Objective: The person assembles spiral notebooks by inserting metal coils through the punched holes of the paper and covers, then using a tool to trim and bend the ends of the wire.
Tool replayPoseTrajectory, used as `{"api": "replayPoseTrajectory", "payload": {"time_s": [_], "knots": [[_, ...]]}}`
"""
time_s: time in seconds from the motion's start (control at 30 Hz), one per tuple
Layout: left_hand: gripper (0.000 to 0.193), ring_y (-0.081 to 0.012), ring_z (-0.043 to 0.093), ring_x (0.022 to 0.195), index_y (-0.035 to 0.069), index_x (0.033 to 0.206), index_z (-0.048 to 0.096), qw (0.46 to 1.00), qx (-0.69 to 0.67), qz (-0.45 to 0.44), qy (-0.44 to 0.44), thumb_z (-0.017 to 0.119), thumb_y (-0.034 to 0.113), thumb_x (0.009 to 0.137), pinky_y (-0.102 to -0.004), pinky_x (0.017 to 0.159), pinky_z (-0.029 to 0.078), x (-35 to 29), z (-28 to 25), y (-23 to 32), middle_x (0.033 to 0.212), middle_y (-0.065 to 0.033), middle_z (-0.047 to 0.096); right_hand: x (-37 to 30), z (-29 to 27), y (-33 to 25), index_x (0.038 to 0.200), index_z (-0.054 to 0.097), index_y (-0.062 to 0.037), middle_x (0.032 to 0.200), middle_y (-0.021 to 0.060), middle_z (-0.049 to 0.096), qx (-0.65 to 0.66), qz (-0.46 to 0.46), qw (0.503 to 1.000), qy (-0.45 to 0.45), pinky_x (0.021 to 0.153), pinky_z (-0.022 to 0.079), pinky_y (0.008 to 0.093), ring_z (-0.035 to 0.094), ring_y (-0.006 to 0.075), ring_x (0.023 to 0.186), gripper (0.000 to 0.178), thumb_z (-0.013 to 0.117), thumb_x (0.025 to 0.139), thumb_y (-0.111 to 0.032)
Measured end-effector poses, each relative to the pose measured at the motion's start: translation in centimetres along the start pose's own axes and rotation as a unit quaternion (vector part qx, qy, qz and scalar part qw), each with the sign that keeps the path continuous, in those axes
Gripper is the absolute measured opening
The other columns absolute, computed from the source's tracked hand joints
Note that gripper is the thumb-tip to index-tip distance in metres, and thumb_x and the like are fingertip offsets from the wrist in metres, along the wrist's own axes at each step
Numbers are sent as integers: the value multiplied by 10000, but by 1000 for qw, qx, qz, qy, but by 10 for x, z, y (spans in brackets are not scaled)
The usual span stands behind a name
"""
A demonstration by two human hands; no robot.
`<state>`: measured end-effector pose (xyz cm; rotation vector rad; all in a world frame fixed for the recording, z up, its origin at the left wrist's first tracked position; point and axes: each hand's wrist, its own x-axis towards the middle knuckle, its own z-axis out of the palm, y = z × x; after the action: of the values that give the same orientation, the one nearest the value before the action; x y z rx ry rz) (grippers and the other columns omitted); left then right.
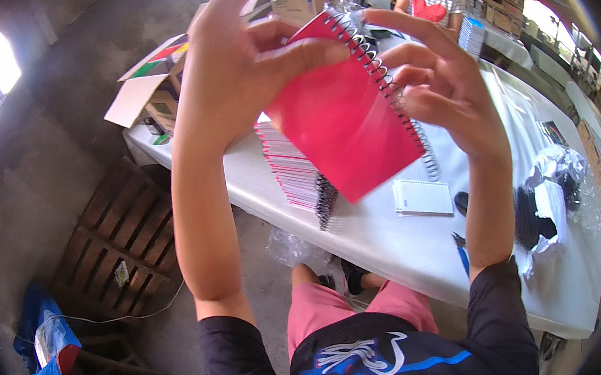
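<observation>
A red-covered notebook (344,118) is held up and tilted in front of me above the table. My left hand (241,59) is closed on its upper left part, with the thumb across the cover. Along its right edge runs a black wire spiral (375,61), whose lower end sticks out past the cover. My right hand (443,90) is closed at this spiral with curled fingers; the exact fingertip contact is partly hidden. Below the notebook lies a stack of red-edged notebooks (287,163) with black spirals. A small pad of white ruled sheets (423,197) lies to its right.
Pliers with blue handles (462,253) lie by my right forearm. Black wire spirals (531,216) in torn wrapping sit at the table's right. Open cardboard boxes (155,100) stand at the far left. Another person (434,1) is across the table. A wooden pallet (114,241) leans at left.
</observation>
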<state>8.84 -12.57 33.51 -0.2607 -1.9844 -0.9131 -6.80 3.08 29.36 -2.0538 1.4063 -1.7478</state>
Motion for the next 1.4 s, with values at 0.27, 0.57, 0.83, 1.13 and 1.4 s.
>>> {"api": "replayPoseTrajectory", "payload": {"time_s": [0.27, 0.57, 0.83, 1.13, 1.4], "knots": [[363, -85, 596, 725, 53, 1083, 636, 992, 129, 1, 4, 747, 83, 738, -232, 633, 509, 19, -30, -44, 939, -65, 653, 112, -16, 45, 1135, 589, -17, 1064, 58, 637, -121, -73, 984, -106, 851, 449, 270, 573, 131, 943, 310, 570, 827, -45], [527, -239, 559, 1021, 125, 1185, 571, 953, 230, -61, 187, 785, 255, 721, -342, 861, 456, -86, 6, -72, 1089, -93, 584, 131, 55, 95, 783, 664, -36, 764, 55, 591, -318, -93, 879, -343, 882, 369, 380, 555, 208, 773, 204, 468, 760, -85], [604, -191, 506, 1134, 61, 1330, 436, 960, -124, -148, 203, 704, 247, 822, -329, 963, 402, -120, 30, -114, 1285, -115, 497, 107, 74, 109, 1034, 665, -83, 932, 92, 638, -170, -58, 952, -248, 832, 468, 320, 589, 190, 856, 248, 538, 823, -108], [522, -182, 524, 1112, 42, 1315, 459, 959, -131, -108, 226, 641, 260, 876, -278, 941, 403, -118, 36, -119, 1253, -104, 528, 102, 78, 110, 1158, 604, -90, 970, 105, 652, -168, 36, 946, -277, 833, 478, 290, 615, 165, 884, 326, 483, 856, -60], [687, -329, 447, 1224, 98, 1327, 441, 938, -92, -106, 317, 716, 416, 783, -411, 964, 376, -134, 14, -93, 1304, -174, 487, 94, 76, 67, 1118, 626, -65, 998, 63, 651, -252, -111, 961, -16, 849, 449, 257, 600, 119, 920, 243, 526, 908, -137]]}}
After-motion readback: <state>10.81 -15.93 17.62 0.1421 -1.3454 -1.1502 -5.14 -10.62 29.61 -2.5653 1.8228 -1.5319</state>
